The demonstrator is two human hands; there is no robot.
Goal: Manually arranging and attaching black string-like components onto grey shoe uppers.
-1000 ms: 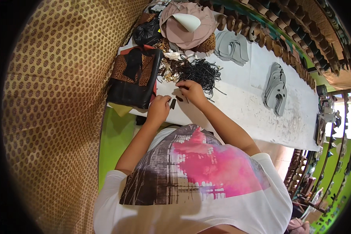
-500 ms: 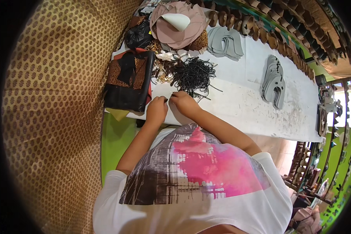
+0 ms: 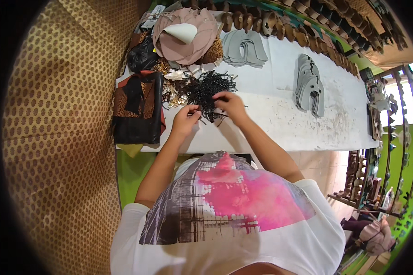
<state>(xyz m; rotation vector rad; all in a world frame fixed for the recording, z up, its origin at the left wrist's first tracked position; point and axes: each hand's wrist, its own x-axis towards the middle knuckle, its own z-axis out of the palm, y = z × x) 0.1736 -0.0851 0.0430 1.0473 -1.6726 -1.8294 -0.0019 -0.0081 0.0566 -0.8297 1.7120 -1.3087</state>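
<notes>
A tangled heap of thin black strands [image 3: 211, 89], beaded or braided in look, lies on the white-covered table. My right hand [image 3: 231, 107] is at the heap's right edge, thumb and forefinger closed round black strands there. Just left of the heap's near end, my left hand [image 3: 184, 121] is closed in a pinch. Something small and dark shows at its fingertips, too small to name. Small gold-coloured pieces [image 3: 173, 94] lie against the heap's left side.
To the left stands a black bag [image 3: 140, 123] with leopard-print scraps on it. Behind are stacked pinkish cut pieces [image 3: 206, 27] under a white cone [image 3: 181, 33]. Grey arched cut-outs [image 3: 309, 87] lie on the table. Brown shoe forms [image 3: 280, 27] line the far edge. A patterned curtain [image 3: 64, 137] hangs left.
My hands have moved apart. The right went up to the strands, while the left stays lower, near the heap. The whole view has shifted a little.
</notes>
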